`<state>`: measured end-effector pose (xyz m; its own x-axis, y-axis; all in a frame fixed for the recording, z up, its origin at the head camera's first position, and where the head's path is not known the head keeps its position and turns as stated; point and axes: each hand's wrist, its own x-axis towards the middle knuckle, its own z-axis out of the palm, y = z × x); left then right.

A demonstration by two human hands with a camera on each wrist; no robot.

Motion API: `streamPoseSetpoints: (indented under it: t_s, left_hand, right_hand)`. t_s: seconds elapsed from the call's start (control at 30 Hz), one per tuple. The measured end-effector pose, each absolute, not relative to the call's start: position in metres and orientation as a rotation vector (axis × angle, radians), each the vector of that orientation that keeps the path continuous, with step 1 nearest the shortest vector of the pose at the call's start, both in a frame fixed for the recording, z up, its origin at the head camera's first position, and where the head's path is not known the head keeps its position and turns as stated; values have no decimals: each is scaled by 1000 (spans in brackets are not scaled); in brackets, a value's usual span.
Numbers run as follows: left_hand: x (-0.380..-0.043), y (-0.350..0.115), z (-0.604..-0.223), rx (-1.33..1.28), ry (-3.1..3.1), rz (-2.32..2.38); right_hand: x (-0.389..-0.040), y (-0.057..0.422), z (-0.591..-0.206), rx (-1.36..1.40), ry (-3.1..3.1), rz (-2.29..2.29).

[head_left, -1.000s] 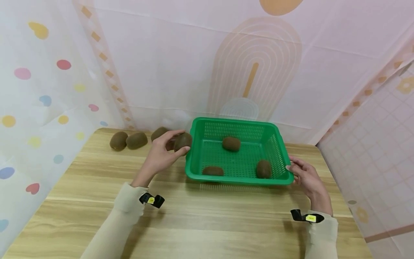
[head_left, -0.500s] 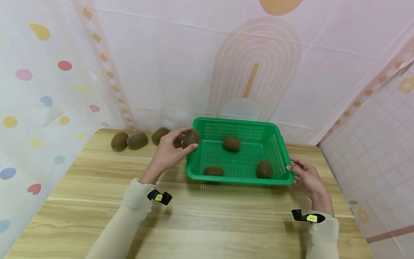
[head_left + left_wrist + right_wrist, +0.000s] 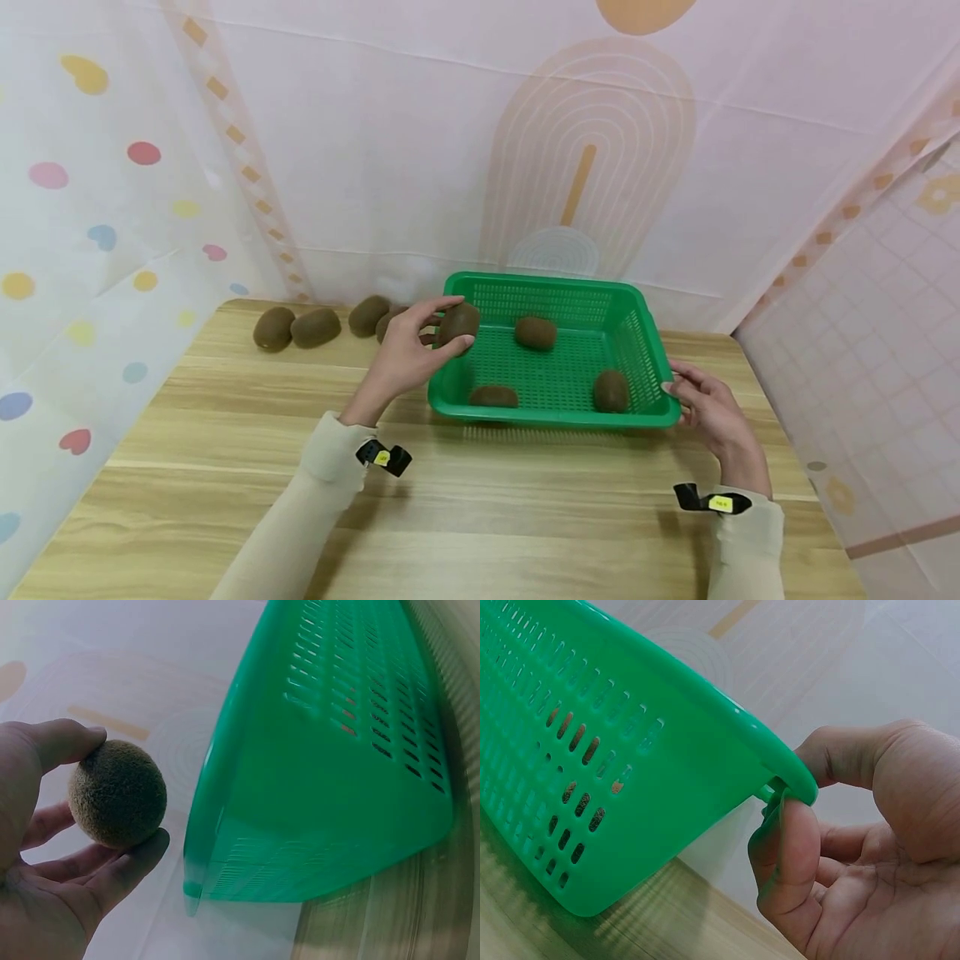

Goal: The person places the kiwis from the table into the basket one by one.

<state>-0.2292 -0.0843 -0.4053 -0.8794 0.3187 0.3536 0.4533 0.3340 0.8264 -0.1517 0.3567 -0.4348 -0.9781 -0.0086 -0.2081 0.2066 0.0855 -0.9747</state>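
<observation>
My left hand point(image 3: 411, 350) pinches a brown, fuzzy kiwi point(image 3: 459, 323) between thumb and fingers, over the left rim of a green plastic basket point(image 3: 555, 419). In the left wrist view the held kiwi point(image 3: 118, 793) shows end-on, beside and above the basket's rim. The right hand point(image 3: 708, 408) grips the basket's right rim, thumb on top and fingers curled beneath, as the right wrist view shows. Inside the basket lie three kiwis: one at the back point(image 3: 536, 333), one at front left point(image 3: 493, 396) and one at front right point(image 3: 611, 391).
Several more kiwis point(image 3: 316, 327) lie in a row at the back left of the wooden table point(image 3: 225, 433), one partly hidden behind my left hand. A patterned cloth wall point(image 3: 390, 167) rises right behind the table and along both sides.
My left hand has moved right with the kiwi, from beside the basket to over its left rim. The right hand keeps its grip, and the basket stays in place.
</observation>
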Motion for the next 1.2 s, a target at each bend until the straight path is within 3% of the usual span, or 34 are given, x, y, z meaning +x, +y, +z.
streamPoseSetpoints:
  t_s: [0.53, 1.2]
  left_hand:
    - [-232, -95, -404, -711, -2442, -1395]
    - [-246, -150, -418, -566, -2545, -1030]
  right_hand:
    - [-154, 358, -436, 199, 2204, -2000]
    - [-151, 360, -434, 227, 2193, -1995]
